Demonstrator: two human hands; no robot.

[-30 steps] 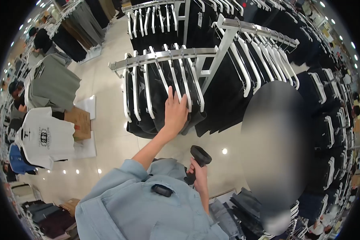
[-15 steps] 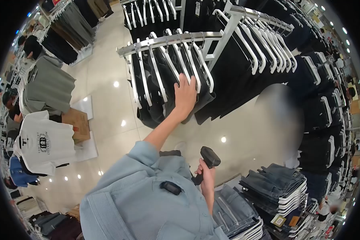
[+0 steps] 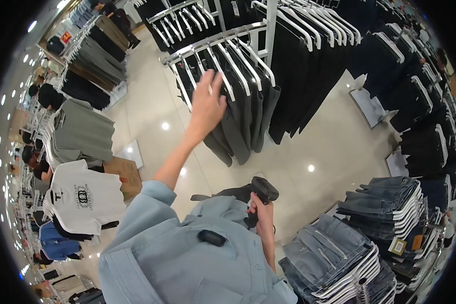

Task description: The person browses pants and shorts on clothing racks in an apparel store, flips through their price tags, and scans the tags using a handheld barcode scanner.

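Note:
My left hand reaches over the near rail, its fingers apart at the white hangers. I cannot tell if the fingertips touch a hanger. Dark grey and black trousers hang from these hangers, below and to the right of the hand. Low in front of my body, my right hand is wrapped around the grip of a black handheld scanner. The scanner's head points up, apart from the clothes.
The metal rail joins a white upright post. More black trousers hang to the right. Folded jeans on hangers stand at lower right. At left are a white printed T-shirt and a cardboard box.
My left hand has moved left along the hangers, and trousers now hang spread to its right. The view has shifted. A blurred shape at the right is gone. The scanner stays in my right hand.

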